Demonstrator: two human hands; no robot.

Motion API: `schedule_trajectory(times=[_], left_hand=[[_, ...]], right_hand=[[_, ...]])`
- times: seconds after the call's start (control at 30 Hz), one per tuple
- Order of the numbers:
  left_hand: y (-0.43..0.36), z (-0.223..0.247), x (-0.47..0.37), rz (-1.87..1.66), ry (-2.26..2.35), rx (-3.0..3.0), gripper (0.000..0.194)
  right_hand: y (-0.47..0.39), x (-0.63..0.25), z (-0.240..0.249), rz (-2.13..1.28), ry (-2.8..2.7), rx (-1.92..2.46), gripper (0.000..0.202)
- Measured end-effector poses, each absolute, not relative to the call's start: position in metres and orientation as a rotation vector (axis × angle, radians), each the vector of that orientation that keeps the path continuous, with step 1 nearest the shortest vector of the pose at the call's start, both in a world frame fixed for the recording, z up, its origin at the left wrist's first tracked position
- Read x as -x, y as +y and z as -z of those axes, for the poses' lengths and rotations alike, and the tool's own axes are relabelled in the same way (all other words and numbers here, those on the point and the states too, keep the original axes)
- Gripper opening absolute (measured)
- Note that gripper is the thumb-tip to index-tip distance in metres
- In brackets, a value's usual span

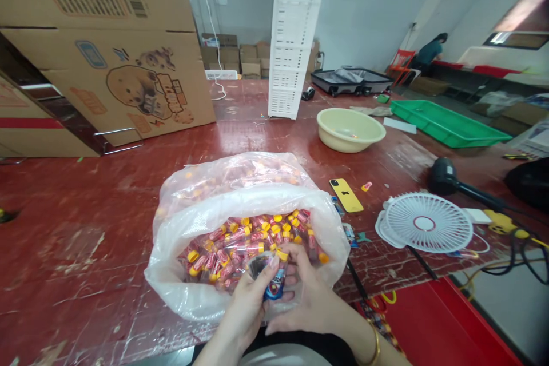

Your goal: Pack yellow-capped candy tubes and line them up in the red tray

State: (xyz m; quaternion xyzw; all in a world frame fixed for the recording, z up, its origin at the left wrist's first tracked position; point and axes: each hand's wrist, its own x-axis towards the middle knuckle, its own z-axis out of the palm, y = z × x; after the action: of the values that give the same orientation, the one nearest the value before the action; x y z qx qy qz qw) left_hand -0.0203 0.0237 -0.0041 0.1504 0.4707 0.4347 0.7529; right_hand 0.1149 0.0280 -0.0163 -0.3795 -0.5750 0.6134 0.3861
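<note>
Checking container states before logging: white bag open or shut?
Open. The white bag has its mouth spread wide, with yellow-capped tubes visible inside.

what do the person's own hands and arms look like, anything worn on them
The left hand and right hand are both ungloved. A shiny gold-coloured bangle circles the right wrist; none shows on the left. No sleeve shows on either forearm.
</note>
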Motion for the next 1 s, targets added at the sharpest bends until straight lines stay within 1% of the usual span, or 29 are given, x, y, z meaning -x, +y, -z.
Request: schedule_trajectory(times=[0.03, 0.1, 0.17, 0.3, 0.53, 0.77, 0.8, 0.83, 0.9, 0.93, 1.0], left_hand=[[0.024, 0.003, 0.019, -0.933, 1.025, -0.331, 0.038], [0.024, 0.002, 0.018, -0.908, 1.017, -0.378, 0.036], [0.021, 0.001, 0.018, -0.895, 1.026, -0.440, 0.035], [0.017, 0.000, 0.019, -0.866, 1.067, -0.466, 0.033], [0.015, -0.001, 0.014, -0.867, 1.052, -0.433, 0.032], [0.015, 0.000, 0.014, -0.876, 1.072, -0.468, 0.042], [0.015, 0.000, 0.014, -0.887, 1.065, -0.481, 0.041], [0.015, 0.000, 0.013, -0.890, 1.062, -0.496, 0.039], [0.011, 0.001, 0.010, -0.867, 1.057, -0.523, 0.038], [0.007, 0.001, 0.008, -0.842, 1.048, -0.529, 0.039], [-0.005, 0.005, 0.004, -0.760, 1.022, -0.530, 0.042]], right_hand=[[0.024, -0.113, 0.020, -1.548, -1.438, 1.006, 0.081], [0.020, -0.111, 0.027, -1.445, -1.393, 1.064, 0.067], [0.021, -0.111, 0.031, -1.323, -1.402, 1.067, 0.059], [0.023, -0.114, 0.030, -1.169, -1.474, 1.046, 0.061], [0.016, -0.118, 0.028, -1.144, -1.519, 1.071, 0.063], [0.017, -0.118, 0.020, -1.141, -1.499, 1.034, 0.065], [0.017, -0.120, 0.016, -1.173, -1.491, 1.008, 0.063], [0.017, -0.122, 0.012, -1.204, -1.470, 0.988, 0.055], [0.016, -0.134, 0.009, -1.242, -1.381, 0.992, 0.032], [0.014, -0.146, 0.011, -1.232, -1.308, 1.021, 0.023], [0.004, -0.182, 0.024, -1.130, -1.104, 1.176, 0.021]])
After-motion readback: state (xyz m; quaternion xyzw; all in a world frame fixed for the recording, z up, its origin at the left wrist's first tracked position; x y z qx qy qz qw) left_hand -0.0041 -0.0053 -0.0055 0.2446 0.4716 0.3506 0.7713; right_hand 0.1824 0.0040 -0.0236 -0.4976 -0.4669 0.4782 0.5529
